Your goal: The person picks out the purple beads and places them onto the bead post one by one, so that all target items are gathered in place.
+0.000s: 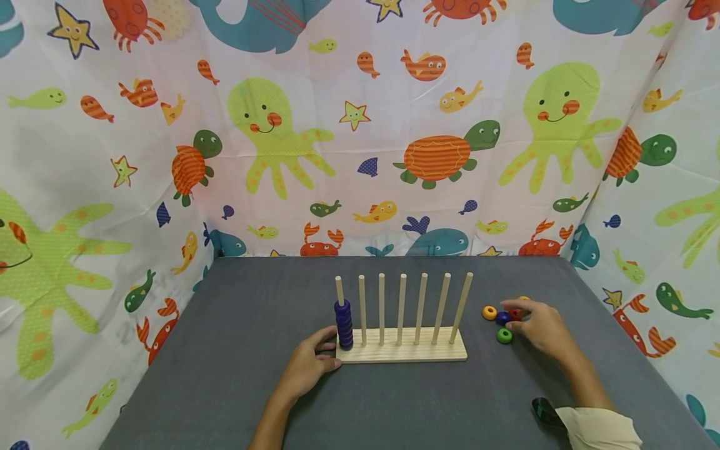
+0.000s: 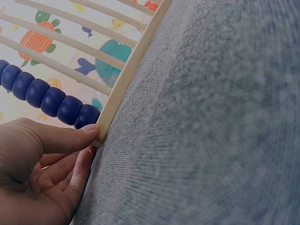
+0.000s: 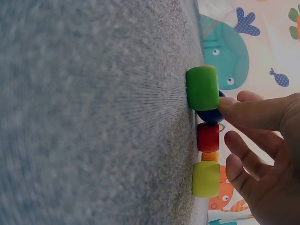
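On the grey table stands a wooden peg rack [image 1: 402, 354] with several upright pegs. Its leftmost peg carries a stack of dark blue beads [image 1: 344, 325]. My left hand [image 1: 306, 362] holds the rack's left end; in the left wrist view its thumb lies on the base's corner. My right hand [image 1: 542, 328] reaches over loose beads at the right, thumb and fingers apart around a red bead [image 1: 514, 315] and beside a blue bead [image 1: 503, 318]. A green bead [image 3: 203, 88] sits nearest the thumb in the right wrist view, partly hiding the blue one. Contact with the beads cannot be told.
An orange bead [image 1: 489, 312] lies left of the blue one, and a yellow-green bead [image 3: 206, 179] shows in the right wrist view. A black object [image 1: 545, 412] is at the right sleeve's cuff. A sea-animal curtain [image 1: 349, 144] hangs behind the table.
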The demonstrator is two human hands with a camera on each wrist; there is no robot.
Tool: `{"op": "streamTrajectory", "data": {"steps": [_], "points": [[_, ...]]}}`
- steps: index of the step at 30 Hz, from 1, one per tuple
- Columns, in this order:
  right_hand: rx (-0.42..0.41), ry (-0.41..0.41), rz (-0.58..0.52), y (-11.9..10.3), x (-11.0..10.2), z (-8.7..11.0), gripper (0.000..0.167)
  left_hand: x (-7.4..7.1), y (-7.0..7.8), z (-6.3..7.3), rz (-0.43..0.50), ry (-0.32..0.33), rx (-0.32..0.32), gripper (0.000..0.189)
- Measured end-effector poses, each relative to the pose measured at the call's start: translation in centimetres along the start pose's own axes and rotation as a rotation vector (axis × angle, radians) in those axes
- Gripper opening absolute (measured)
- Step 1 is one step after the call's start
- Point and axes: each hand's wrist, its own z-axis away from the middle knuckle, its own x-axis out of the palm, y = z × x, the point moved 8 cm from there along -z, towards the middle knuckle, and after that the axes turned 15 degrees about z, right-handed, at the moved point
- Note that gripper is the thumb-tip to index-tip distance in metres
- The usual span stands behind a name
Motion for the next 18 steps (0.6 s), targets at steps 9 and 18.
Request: {"op": "streamTrajectory", "data": {"steps": [9, 18], "points": [[-0.039, -0.012, 0.029, 0.35, 0.48, -0.44, 0.028, 0.14, 0.13, 0.15, 0.025, 0.001, -0.002, 0.069], [-0.035, -0.012, 0.04, 0.27, 0.7, -0.62, 0.028, 0.08, 0.07, 0.06, 0.012, 0.002, -0.004, 0.069]]}}
